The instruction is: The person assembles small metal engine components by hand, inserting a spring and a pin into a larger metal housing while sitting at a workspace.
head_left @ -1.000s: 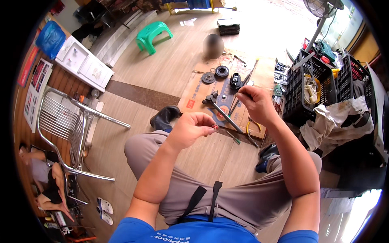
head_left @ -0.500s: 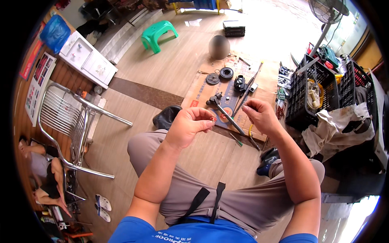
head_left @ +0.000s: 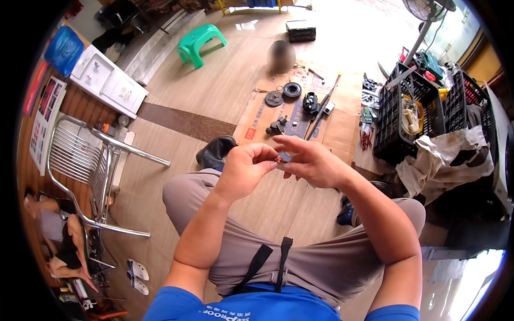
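Note:
My left hand [head_left: 241, 168] is closed in a pinch on a small red piece [head_left: 279, 159], too small to tell its kind. Against that piece, the thumb of my right hand [head_left: 316, 161] meets the left fingertips. The right index finger arches above it, with the other fingers curled below. Both hands are held over my lap, in front of the cardboard sheet [head_left: 348, 134]. On the sheet lie a black jointed metal part [head_left: 277, 125], a black ring-shaped part [head_left: 292, 90], a dark round disc [head_left: 274, 98], a black block-like part [head_left: 310, 102] and long thin rods [head_left: 324, 100].
Black crates [head_left: 399, 120] of tools and gloves stand at right, a dirty cloth [head_left: 450, 158] draped nearby. A fan [head_left: 428, 9] rises behind them. At left are a metal-framed chair [head_left: 80, 155] and a person's legs [head_left: 75, 241]. A green stool [head_left: 201, 44] stands farther off.
My right hand has moved left and inward to meet my left hand at the small red piece. The view has shifted slightly, and my hands now cover the near part of the cardboard.

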Demonstrator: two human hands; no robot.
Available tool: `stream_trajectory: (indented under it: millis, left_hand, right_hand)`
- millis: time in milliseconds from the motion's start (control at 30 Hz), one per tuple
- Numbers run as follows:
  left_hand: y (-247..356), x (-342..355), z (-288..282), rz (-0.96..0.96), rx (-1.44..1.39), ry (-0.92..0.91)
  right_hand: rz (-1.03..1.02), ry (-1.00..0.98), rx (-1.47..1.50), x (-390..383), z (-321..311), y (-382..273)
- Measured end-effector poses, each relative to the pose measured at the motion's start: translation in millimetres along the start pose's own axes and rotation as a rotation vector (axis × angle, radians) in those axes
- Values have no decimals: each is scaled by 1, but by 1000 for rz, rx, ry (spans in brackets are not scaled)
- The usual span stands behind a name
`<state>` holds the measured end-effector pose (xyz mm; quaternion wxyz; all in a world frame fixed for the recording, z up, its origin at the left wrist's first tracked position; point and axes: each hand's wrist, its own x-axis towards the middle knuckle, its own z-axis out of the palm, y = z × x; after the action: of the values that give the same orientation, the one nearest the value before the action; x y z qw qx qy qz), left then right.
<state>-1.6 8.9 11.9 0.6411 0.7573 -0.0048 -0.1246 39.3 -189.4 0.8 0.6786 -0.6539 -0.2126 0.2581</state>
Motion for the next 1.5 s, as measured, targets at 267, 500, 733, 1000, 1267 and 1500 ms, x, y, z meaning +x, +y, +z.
stream_trajectory:
  millis: [267,500,733,1000,1267,1500]
  left_hand:
    - [-4,0,-1,41,143,48]
    - [-4,0,1,-56,-21,-78]
    - [-19,9,-7,62,-477,111]
    - [-18,12,2,60,-225,240]
    - [-11,4,13,7,-25,-31]
    - [-17,8,1,106,-384,-19]
  right_hand:
    - [-110,23,-555,5,-5,-11]
    - [-98,47,-387,13,-9,10]
    - [150,92,6,11,1,16]
    - [-261,139,-476,-2,12,-11]
    - [-188,255,-512,5,-11,-12]
    - [-65,251,-324,14,-17,27]
